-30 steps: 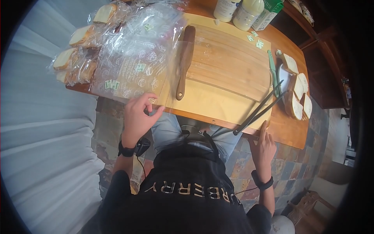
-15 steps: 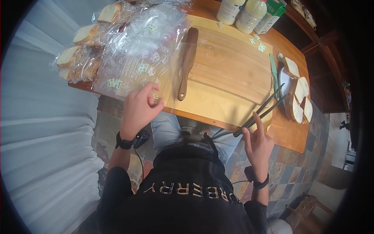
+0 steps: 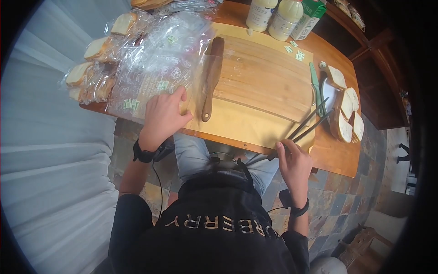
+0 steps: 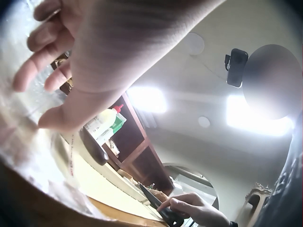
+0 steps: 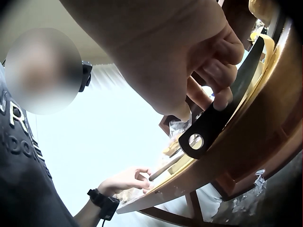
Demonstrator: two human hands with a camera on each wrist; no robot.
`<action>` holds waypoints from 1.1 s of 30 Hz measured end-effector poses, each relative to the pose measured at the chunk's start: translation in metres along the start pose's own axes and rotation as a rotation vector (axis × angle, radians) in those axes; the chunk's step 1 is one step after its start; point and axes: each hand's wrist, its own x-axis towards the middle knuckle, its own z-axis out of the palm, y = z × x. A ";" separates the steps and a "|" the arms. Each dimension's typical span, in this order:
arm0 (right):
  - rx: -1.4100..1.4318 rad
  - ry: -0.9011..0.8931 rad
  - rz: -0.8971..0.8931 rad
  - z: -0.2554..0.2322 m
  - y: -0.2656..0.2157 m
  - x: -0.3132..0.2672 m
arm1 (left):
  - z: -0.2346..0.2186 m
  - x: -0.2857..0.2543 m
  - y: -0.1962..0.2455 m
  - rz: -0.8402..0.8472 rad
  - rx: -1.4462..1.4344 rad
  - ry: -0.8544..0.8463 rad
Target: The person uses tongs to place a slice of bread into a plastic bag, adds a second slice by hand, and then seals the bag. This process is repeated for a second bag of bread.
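In the head view my left hand (image 3: 163,114) hovers at or rests on the near edge of a printed clear plastic bag (image 3: 150,82), fingers loosely bent, nothing gripped. The left wrist view shows its thumb and fingers (image 4: 29,73) apart beside the plastic. My right hand (image 3: 295,165) is at the front table edge, fingertips on the handle end of a long black two-armed utensil (image 3: 306,125), like tongs. Close up in the right wrist view, bent fingers (image 5: 221,99) touch its flat black arm (image 5: 241,80), above the holed end; no firm grip shows.
A wooden board (image 3: 264,75) lies mid-table, a dark wooden utensil (image 3: 212,77) along its left edge. Wrapped bread (image 3: 98,48) is at left; bread slices (image 3: 349,102), a plate (image 3: 329,91) and a green knife (image 3: 315,82) at right. Bottles (image 3: 285,20) and a carton (image 3: 308,20) stand behind.
My right hand has come up from the table edge and moved left to the black utensil, its raised index finger now lowered. My left hand has shifted slightly farther over the plastic.
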 end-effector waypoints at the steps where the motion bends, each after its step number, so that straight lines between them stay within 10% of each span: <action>1: 0.034 0.006 0.002 0.001 0.000 0.000 | 0.000 0.002 0.000 0.017 0.020 0.002; 27: 0.390 0.123 0.114 -0.005 0.050 -0.021 | -0.004 0.017 -0.005 0.028 -0.114 -0.157; 33: 1.059 0.078 0.359 -0.019 0.067 -0.033 | -0.004 0.016 0.007 0.006 -0.124 -0.144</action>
